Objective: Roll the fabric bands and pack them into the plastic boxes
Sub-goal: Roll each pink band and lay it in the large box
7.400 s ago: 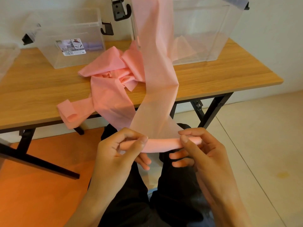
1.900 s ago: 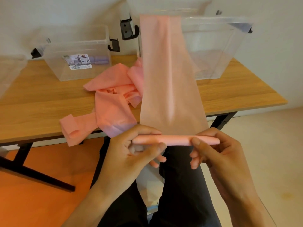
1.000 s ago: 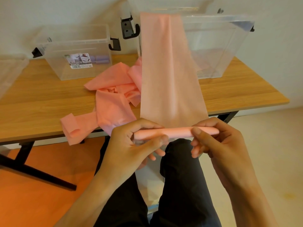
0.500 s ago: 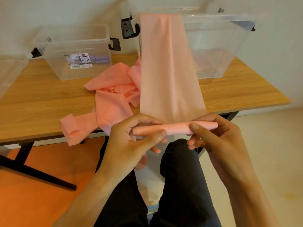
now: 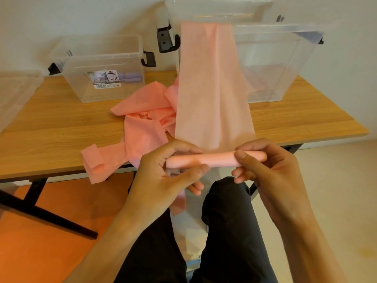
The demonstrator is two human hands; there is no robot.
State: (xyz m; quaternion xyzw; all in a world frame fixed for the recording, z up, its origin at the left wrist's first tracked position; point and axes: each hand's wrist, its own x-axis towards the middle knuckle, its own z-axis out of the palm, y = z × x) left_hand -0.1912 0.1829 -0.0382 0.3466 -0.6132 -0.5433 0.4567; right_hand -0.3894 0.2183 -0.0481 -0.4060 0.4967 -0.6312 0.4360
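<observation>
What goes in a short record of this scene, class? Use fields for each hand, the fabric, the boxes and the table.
Left hand: pinches the roll at its left end
Right hand: pinches the roll's right end
Band: partly rolled, flat strip runs up to the large box
Loose bands: heaped on the table, one end over the edge
Small box: clear, left of the heap

The middle of the counter [image 5: 51,127] is taken up by a heap of bands [image 5: 146,119]. The left front of the large box [image 5: 285,64] is curtained by the stretched band [image 5: 212,88]. Bare wood is found before the small box [image 5: 106,78] and at the right edge.
</observation>
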